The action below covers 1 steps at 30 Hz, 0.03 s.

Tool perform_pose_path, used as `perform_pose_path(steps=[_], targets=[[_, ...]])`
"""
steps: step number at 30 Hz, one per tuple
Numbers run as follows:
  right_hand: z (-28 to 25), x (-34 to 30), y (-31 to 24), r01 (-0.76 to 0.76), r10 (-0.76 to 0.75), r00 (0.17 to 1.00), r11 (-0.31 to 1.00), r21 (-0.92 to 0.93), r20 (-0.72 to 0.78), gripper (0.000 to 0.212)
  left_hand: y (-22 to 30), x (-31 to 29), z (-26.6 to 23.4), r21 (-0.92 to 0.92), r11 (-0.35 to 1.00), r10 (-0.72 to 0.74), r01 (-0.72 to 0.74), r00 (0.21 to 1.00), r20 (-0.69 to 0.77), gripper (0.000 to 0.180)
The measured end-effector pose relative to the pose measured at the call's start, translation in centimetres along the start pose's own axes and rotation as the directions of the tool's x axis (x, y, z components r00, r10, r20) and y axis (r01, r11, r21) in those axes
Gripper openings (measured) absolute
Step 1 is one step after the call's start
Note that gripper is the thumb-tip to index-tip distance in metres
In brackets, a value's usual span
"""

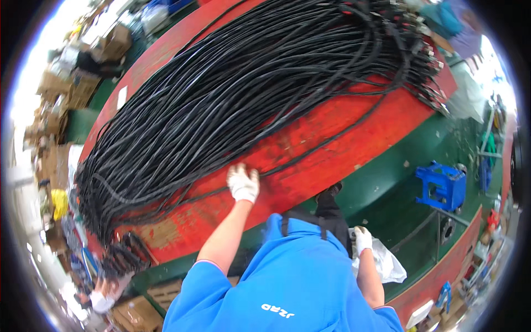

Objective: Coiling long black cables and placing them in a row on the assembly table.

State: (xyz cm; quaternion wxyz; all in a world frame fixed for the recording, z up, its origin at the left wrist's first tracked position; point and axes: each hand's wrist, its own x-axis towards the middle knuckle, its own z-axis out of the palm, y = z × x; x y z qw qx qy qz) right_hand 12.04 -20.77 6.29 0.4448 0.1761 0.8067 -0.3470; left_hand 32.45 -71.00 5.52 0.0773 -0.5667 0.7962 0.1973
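A large bundle of long black cables (221, 94) lies across the red table (337, 149). My left hand (243, 183), in a white glove, is over the table's near part with its fingers spread. A single black cable (310, 151) lying apart from the bundle runs under or against this hand; it does not look gripped. Low at my right side, my right hand (362, 239), also gloved, is closed at the upper edge of a whitish plastic bag (385, 263). Its fingertips are partly hidden.
A blue plastic stool (441, 186) stands on the green floor to the right. Connector ends (428, 72) crowd the table's far right end. Cardboard boxes (113, 43) are stacked at far left. Another person (102, 299) is at the lower left, and another (456, 25) at the upper right.
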Motion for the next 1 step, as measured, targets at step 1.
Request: perform_pose_path(steps=[1], targets=[[-0.3,1.09,0.68,-0.014,0.014,1.0,1.0,0.022,0.005,0.038,2.99,0.83,0.42,-0.015,0.999,0.049,-0.049,0.999,0.003,0.071]])
